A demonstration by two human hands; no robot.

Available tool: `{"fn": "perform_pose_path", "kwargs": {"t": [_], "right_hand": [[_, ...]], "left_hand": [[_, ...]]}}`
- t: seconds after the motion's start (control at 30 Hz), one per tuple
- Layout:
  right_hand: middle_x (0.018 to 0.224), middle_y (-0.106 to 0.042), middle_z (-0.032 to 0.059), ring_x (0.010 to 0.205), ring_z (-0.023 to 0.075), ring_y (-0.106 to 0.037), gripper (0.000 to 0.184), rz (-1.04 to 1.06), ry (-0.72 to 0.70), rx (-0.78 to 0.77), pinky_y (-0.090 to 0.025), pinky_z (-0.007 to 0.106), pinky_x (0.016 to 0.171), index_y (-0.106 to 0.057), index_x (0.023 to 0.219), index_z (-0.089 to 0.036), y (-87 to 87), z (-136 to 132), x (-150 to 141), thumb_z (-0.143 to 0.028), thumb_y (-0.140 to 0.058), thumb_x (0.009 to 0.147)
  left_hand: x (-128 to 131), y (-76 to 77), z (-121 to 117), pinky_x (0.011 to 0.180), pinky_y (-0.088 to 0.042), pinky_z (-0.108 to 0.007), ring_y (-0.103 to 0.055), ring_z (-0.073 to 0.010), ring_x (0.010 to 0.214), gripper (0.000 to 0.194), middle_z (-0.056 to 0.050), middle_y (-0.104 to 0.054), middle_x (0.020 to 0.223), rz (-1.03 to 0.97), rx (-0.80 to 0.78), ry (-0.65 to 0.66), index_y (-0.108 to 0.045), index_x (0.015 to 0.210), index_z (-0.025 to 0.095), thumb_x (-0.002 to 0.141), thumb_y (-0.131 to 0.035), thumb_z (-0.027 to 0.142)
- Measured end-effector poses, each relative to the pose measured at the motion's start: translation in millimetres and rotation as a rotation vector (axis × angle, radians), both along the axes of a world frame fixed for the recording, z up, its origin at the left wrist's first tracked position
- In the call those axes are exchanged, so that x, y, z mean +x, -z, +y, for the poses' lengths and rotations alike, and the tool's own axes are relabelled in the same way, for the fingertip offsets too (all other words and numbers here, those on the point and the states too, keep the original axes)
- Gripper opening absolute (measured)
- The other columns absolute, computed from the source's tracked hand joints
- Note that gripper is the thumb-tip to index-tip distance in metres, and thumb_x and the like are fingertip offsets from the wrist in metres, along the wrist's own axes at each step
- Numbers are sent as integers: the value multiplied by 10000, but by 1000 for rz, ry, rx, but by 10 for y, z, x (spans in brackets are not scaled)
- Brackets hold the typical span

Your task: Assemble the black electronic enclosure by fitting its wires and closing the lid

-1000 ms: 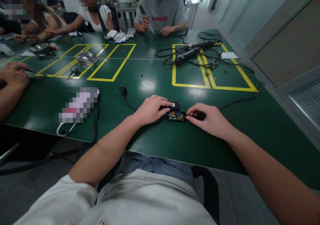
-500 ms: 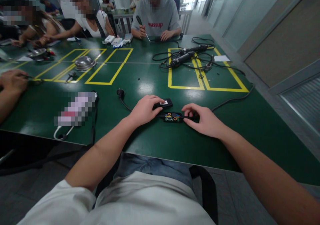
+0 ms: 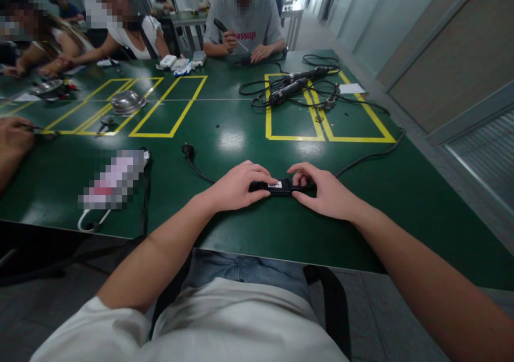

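A small black plastic cover (image 3: 276,185) with a white label lies over the open cable box, hiding the circuit board inside. My left hand (image 3: 241,186) grips the cover at its left end, thumb at the near edge and fingers on top. At the box's right end, my right hand (image 3: 321,190) has its thumb and curled fingers around the black power cable (image 3: 303,187). From the left side, the cord runs out to a black plug (image 3: 187,150) on the green table. Whether the cover sits fully flush cannot be made out.
Electric screwdrivers (image 3: 289,91) with tangled cords lie at the back right inside yellow tape. A phone in a case (image 3: 114,177) with a strap rests at left. A metal bowl (image 3: 128,102) stands beyond it. Across the table, a person (image 3: 244,24) holds a screwdriver.
My left hand has brought the cover from behind the box down onto it, so the circuit board no longer shows. My right hand stays at the cable. The camera view shifted slightly.
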State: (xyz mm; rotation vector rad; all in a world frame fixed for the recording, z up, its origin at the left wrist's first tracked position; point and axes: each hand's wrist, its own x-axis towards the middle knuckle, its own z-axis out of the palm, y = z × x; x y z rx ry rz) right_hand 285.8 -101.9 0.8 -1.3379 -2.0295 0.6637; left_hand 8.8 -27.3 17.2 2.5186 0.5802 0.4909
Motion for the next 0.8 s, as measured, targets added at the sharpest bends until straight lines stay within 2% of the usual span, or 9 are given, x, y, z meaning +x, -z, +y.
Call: {"fn": "perform_pose_path", "kwargs": {"t": [0.13,0.2,0.27,0.33,0.43,0.53,0.6,0.67,0.8], "right_hand": [[904,-753,29,789,239,-675,303,5,14,13,-587,394,780,-638,1153,-268,20,7,13,-261,-731,864],[891,-750,30,779,235,-672,254,10,21,24,-585,389,764,-648,1119,-263,32,14,12,-282,-735,881],[873,-743,31,770,230,-672,196,3,14,43,-582,381,754,-674,1085,-258,38,23,5,-297,-732,902],[867,-740,38,769,228,-678,125,-12,-7,72,-581,377,754,-714,1043,-252,39,33,-2,-308,-716,932],[882,-750,54,774,227,-690,93,-29,-40,119,-582,375,759,-762,972,-244,37,44,-9,-308,-695,964],[878,-757,57,772,224,-695,110,-45,-51,131,-582,368,755,-784,960,-241,34,45,-16,-311,-701,976],[877,-764,56,768,223,-694,106,-55,-46,122,-582,365,748,-788,970,-242,33,41,-25,-312,-708,975],[885,-770,54,758,221,-691,98,-62,-40,110,-582,363,741,-784,976,-245,33,34,-36,-312,-712,972],[891,-768,49,757,222,-694,90,-74,-31,104,-582,364,746,-769,961,-250,37,17,-56,-309,-704,979]], "left_hand": [[30,11,-6,1046,-582,-429,-750,-256,1111,264,-64,-838,1229,-46,-26,-187,-792,1288,246,1044,-703,294],[38,41,19,1024,-592,-451,-737,-276,1096,229,-72,-835,1184,-7,17,-314,-778,1239,228,1025,-711,275],[33,71,49,1017,-595,-476,-728,-293,1089,185,-84,-828,1149,60,49,-379,-767,1182,215,1008,-717,251],[15,81,69,1055,-585,-497,-723,-298,1133,146,-100,-812,1219,85,74,-361,-764,1140,211,1007,-703,225],[-26,41,57,1112,-555,-504,-699,-301,1214,115,-125,-758,1335,37,144,-260,-780,1090,209,1017,-699,243],[-57,-34,11,952,-571,-408,-716,-263,1024,89,-90,-763,1097,60,124,-153,-770,1021,199,1003,-734,278],[-62,-71,-19,810,-530,-341,-692,-220,855,67,-45,-736,934,117,79,-124,-736,963,201,998,-733,258],[-59,-86,-36,738,-478,-314,-657,-195,764,80,-21,-710,865,160,63,-135,-708,936,205,1008,-716,239],[-52,-68,-40,733,-466,-307,-636,-184,733,103,-7,-684,841,161,42,-141,-681,929,206,1026,-703,233]]}}
